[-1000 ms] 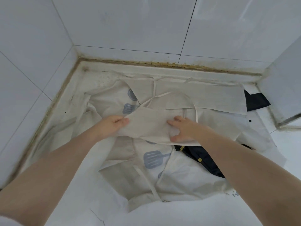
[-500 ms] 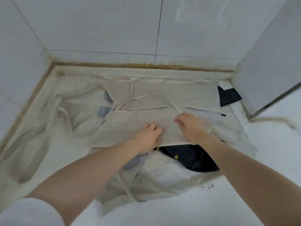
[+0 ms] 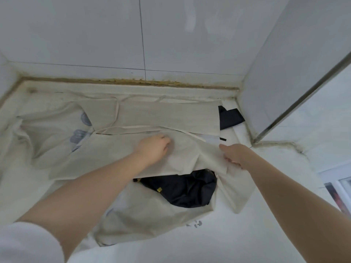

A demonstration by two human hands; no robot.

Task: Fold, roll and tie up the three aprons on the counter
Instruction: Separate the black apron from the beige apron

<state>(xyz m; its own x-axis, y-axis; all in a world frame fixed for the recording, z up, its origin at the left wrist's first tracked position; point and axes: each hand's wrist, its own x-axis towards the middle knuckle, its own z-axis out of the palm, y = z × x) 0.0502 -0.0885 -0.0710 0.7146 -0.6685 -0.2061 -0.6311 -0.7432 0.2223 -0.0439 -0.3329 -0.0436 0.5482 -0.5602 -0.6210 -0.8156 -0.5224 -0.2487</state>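
A plain beige apron [image 3: 114,154] lies folded lengthwise across the white counter [image 3: 247,234], its ties [image 3: 133,128] trailing over its far half. My left hand [image 3: 153,149] presses down on the middle of the folded band. My right hand [image 3: 236,155] pinches the band's right end, which is bunched and lifted a little. Under it lies a pale apron printed with blue utensils [image 3: 53,133], spread to the left and front. A black apron [image 3: 186,188] shows in a gap below the band and again at the back right corner.
White tiled walls close the counter at the back and left, with a stained seam [image 3: 133,81] along the back edge. A tiled pillar with a metal edge strip [image 3: 296,103] stands at the right. Bare counter lies in front.
My left hand moved from the band's left end to its middle. My right hand slid right to the band's end and took hold of it. The camera view shifted left.
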